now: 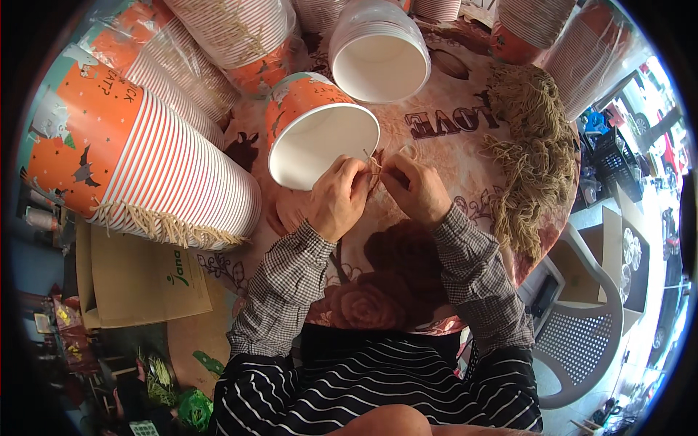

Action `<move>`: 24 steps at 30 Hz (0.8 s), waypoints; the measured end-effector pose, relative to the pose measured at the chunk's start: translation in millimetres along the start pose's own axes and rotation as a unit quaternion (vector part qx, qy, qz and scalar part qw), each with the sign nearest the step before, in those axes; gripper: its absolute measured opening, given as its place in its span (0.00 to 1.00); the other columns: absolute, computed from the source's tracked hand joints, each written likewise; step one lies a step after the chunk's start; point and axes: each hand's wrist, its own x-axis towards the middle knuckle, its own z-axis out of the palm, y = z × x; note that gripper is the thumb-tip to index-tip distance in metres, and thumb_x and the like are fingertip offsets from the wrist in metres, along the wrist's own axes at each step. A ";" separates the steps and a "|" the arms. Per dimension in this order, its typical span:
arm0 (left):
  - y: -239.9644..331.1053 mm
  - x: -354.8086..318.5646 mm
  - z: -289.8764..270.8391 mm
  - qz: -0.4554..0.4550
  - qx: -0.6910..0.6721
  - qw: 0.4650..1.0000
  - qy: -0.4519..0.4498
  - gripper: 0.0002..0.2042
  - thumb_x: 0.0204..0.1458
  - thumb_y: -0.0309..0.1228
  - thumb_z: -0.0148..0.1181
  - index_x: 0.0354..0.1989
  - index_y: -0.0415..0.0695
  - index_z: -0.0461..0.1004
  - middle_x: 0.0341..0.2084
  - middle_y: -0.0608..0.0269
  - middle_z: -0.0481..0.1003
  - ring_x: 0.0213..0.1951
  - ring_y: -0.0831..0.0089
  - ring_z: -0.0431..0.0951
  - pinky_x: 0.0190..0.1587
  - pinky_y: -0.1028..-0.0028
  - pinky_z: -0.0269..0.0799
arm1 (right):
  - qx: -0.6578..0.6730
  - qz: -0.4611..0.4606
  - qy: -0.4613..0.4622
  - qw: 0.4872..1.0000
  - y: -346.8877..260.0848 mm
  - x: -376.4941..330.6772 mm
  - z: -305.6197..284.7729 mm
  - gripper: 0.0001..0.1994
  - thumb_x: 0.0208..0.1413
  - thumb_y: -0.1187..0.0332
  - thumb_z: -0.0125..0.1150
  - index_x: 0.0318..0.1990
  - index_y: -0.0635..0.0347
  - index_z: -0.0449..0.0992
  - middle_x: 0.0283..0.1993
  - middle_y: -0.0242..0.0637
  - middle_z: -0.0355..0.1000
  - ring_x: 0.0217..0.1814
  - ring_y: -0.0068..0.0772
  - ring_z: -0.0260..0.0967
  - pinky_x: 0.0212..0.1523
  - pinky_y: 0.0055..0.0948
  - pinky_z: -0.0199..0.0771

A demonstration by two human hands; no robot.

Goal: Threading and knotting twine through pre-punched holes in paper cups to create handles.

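My left hand (339,198) and my right hand (419,190) come together over the table, fingertips pinched around a short tan twine (374,158). A small loop of the twine rises beside my right thumb and forefinger. Just beyond my left hand, an orange and teal paper bucket (297,98) lies tipped with its white inside facing me. The twine meets my fingers close to the bucket's right rim; whether it is fastened there I cannot tell. A shaggy bundle of cut tan twine (534,160) lies to the right.
At the left lies a long nested stack of striped-rim paper buckets (182,167), twine ends hanging from its edge. Plastic-wrapped bucket stacks (382,65) line the far side. A floral tablecloth (363,301) covers the table. A cardboard box (149,283) and a grey chair (582,341) flank it.
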 end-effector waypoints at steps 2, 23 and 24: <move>2.1 1.5 0.4 -0.003 -0.015 1.000 -0.007 0.06 0.46 0.21 0.57 0.32 0.40 0.67 0.27 0.56 0.71 0.30 0.56 0.74 0.31 0.64 0.70 | -0.001 -0.005 0.004 1.000 1.2 1.4 -1.0 0.06 0.51 0.72 0.59 0.35 0.63 0.71 0.27 0.42 0.72 0.29 0.39 0.73 0.31 0.31 0.71; 12.8 21.6 -54.7 0.027 0.240 0.927 0.288 0.16 0.44 0.24 0.64 0.42 0.40 0.70 0.37 0.54 0.69 0.42 0.59 0.70 0.41 0.68 0.69 | 0.046 0.028 0.019 0.998 6.5 -0.5 -4.1 0.06 0.51 0.73 0.59 0.35 0.64 0.72 0.26 0.36 0.71 0.26 0.24 0.68 0.30 0.23 0.68; 0.3 20.1 -66.0 -0.007 0.250 0.935 0.250 0.15 0.44 0.24 0.63 0.41 0.40 0.69 0.36 0.54 0.69 0.39 0.59 0.70 0.38 0.68 0.70 | 0.049 0.023 0.014 0.998 6.4 1.8 -0.4 0.06 0.51 0.73 0.59 0.35 0.64 0.72 0.26 0.36 0.71 0.26 0.24 0.68 0.30 0.23 0.68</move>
